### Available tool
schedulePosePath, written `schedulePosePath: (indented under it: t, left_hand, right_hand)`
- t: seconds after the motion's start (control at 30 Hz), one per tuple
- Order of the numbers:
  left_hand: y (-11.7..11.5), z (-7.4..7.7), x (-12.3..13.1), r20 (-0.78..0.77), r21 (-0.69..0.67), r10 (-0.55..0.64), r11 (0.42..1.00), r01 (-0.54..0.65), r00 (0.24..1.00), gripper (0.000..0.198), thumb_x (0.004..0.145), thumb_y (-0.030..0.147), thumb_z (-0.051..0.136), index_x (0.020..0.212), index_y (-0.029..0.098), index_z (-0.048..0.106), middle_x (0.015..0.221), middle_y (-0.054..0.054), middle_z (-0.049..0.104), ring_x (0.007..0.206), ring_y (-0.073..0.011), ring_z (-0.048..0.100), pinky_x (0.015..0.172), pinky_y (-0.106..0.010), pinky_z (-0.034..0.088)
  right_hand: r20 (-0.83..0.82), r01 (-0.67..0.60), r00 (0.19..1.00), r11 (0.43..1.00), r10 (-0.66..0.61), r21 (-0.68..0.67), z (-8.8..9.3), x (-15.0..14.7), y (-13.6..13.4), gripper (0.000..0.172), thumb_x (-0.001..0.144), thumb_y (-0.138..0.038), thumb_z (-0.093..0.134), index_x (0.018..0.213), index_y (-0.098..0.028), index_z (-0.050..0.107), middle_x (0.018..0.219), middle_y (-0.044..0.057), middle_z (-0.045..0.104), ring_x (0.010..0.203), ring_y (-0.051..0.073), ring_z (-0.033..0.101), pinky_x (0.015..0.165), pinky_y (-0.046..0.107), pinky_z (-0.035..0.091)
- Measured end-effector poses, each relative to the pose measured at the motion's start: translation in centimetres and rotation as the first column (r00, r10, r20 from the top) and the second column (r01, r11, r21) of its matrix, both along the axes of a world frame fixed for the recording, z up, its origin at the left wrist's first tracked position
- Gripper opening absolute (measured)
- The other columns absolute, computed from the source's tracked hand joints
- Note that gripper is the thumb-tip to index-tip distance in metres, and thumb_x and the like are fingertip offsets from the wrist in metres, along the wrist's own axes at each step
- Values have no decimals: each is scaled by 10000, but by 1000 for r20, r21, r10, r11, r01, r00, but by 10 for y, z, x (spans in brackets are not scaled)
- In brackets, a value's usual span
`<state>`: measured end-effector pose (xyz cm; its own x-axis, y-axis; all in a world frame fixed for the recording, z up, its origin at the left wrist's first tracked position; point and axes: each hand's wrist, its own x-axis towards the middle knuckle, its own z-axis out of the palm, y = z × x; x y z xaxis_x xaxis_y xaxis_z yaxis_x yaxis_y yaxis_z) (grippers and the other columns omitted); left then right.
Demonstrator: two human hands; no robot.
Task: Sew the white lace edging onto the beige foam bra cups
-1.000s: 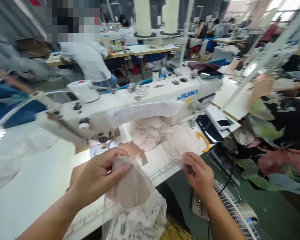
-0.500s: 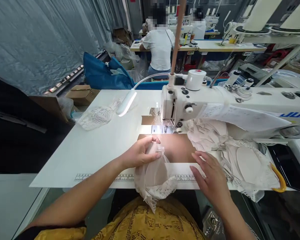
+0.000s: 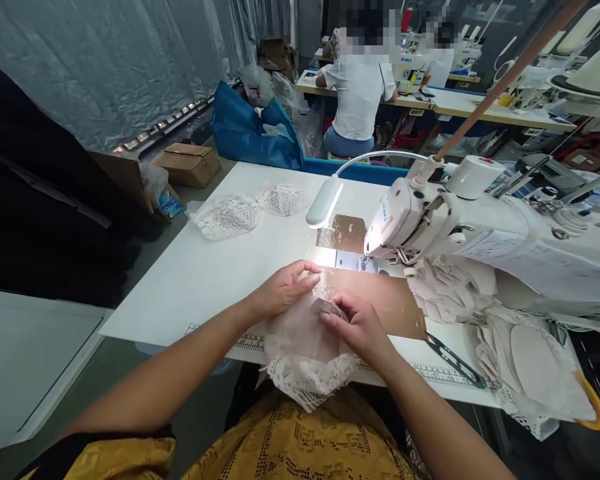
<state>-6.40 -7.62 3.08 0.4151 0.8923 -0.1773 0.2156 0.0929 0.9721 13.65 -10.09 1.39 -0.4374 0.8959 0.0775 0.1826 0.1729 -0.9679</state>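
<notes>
Between my hands hangs a sheer whitish lace-edged fabric piece [image 3: 305, 340], cup-like, draping over the table's front edge toward my lap. My left hand [image 3: 285, 290] pinches its upper edge between thumb and fingers. On the right side of that edge, my right hand [image 3: 363, 327] is closed in a pinch on the same fabric. Just beyond my hands stands a white sewing machine [image 3: 405, 220], its needle area lit. A brown plate [image 3: 380, 300] lies on the table in front of the needle, partly covered by my right hand.
Two joined white lace cups [image 3: 235, 217] lie at the table's back left. A lamp [image 3: 325, 200] arches over the table. Piled fabric pieces [image 3: 520, 347] sit at right, near a dark slotted tool [image 3: 455, 360] and a yellow handle [image 3: 593, 400]. Ahead, a person [image 3: 357, 93] sits at another table.
My right hand has moved left from the table and closed on the fabric's edge. The dark slotted tool now shows where that hand was. The view has turned and tilted.
</notes>
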Motion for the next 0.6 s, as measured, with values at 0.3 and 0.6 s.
schedulePosePath:
  t: [0.3, 0.6]
  left_hand:
    - [26, 12, -76, -795, 376, 289, 925, 59, 533, 548, 895, 493, 427, 1319, 151, 477, 1058, -142, 634, 974, -332, 604, 753, -396, 485]
    - [-37, -9, -79, -853, 393, 263, 892, 223, 451, 520, 904, 421, 346, 1278, 123, 551, 1399, -181, 481, 1268, -376, 457, 944, -522, 473]
  right_hand:
    - [-181, 144, 954, 894, -240, -424, 0, 20, -18, 303, 816, -473, 645, 926, -194, 598, 799, 14, 645, 701, 154, 606, 633, 261, 510]
    - [-143, 289, 910, 843, -389, -453, 7, 92, -67, 332, 783, -470, 678, 975, -199, 661, 840, 95, 727, 666, 230, 685, 619, 375, 575]
